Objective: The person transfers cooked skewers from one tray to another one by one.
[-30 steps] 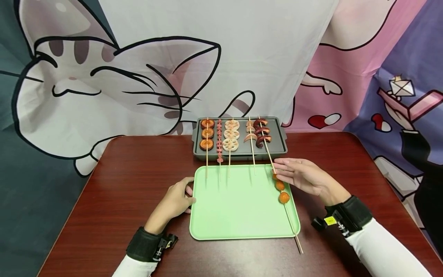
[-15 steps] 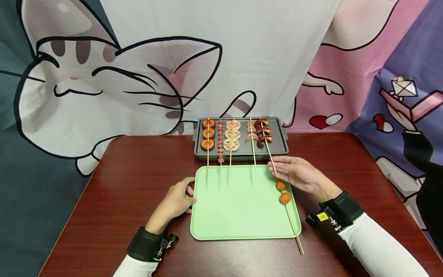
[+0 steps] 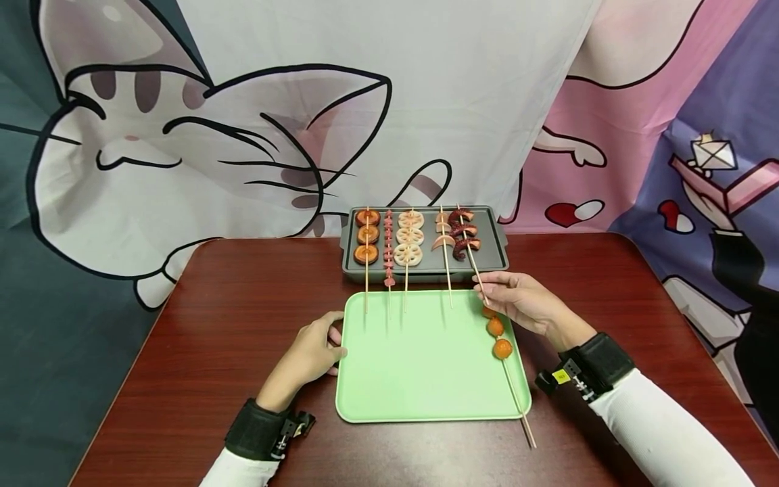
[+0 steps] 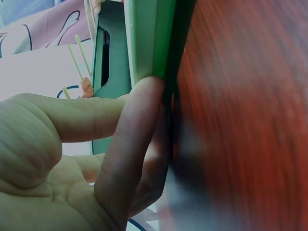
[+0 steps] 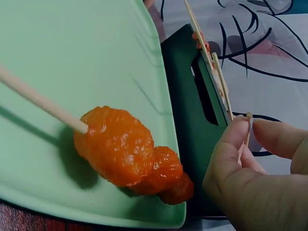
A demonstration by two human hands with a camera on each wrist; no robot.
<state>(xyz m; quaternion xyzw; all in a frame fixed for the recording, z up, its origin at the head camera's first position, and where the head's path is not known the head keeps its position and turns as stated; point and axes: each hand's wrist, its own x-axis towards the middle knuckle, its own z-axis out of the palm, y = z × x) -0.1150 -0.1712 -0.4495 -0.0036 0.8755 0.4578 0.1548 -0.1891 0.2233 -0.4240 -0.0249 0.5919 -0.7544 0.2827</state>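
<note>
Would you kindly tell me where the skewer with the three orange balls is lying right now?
In the head view, the orange-ball skewer lies along the right edge of the green tray, beside the right hand, its stick end jutting over the tray's near right corner.

No words, numbers or brand names can be read anywhere in these views. The small yellow tag (image 3: 560,377) on the right wristband carries dark marks that are too small to make out. The backdrop cloth (image 3: 243,135) behind the table bears only cartoon drawings of cats and hearts, without any lettering.
</note>
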